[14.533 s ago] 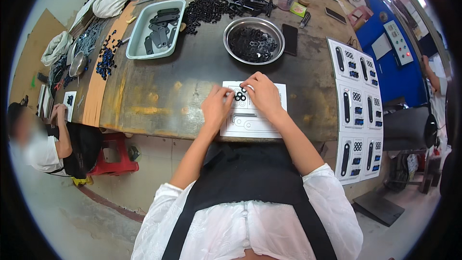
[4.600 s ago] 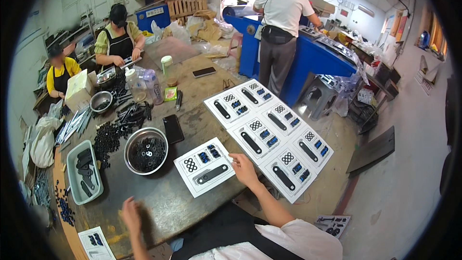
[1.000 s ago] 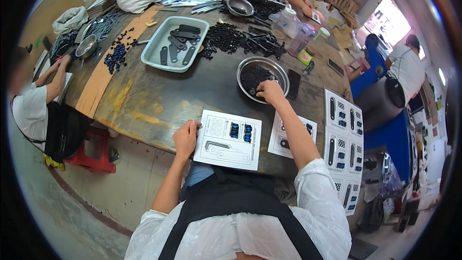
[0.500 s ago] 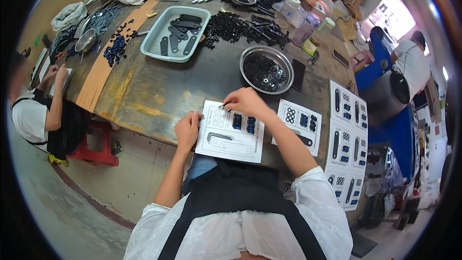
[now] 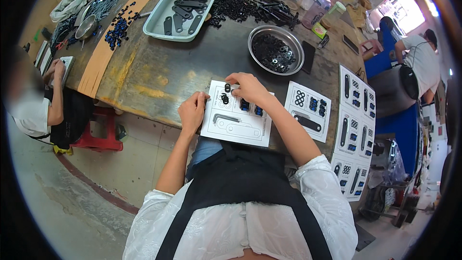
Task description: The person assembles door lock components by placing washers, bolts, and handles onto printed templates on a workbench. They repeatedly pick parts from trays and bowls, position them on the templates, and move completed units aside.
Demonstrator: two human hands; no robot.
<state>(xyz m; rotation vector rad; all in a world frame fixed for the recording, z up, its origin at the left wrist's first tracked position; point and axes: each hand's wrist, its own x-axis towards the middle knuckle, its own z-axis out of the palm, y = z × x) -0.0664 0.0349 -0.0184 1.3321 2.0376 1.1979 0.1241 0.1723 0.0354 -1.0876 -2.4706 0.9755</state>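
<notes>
A white printed card (image 5: 239,135) lies before me at the table's near edge. My left hand (image 5: 192,109) rests against its left edge, thumb and fingertips beside the border, not visibly gripping it. Over the card's upper part my right hand (image 5: 246,88) is spread, thumb and index finger apart, next to small black rings (image 5: 227,87). More black rings (image 5: 224,98) sit just below on printed circles. Partly under that hand are blue-and-black fasteners (image 5: 245,105), with another group (image 5: 259,111) to their right. L-shaped outlines (image 5: 226,117) show lower down; I cannot tell whether they are printed.
A steel bowl (image 5: 251,39) of black rings stands beyond my right hand. Farther left is a pale green tray (image 5: 150,30) with dark flat bars. A second card (image 5: 294,103) and filled cards (image 5: 354,115) lie rightward. A co-worker sits left by a red stool (image 5: 100,137).
My right hand has moved up and let go of the black rings, which now lie on the card. My left hand stays at the card's left edge. The view has shifted slightly.
</notes>
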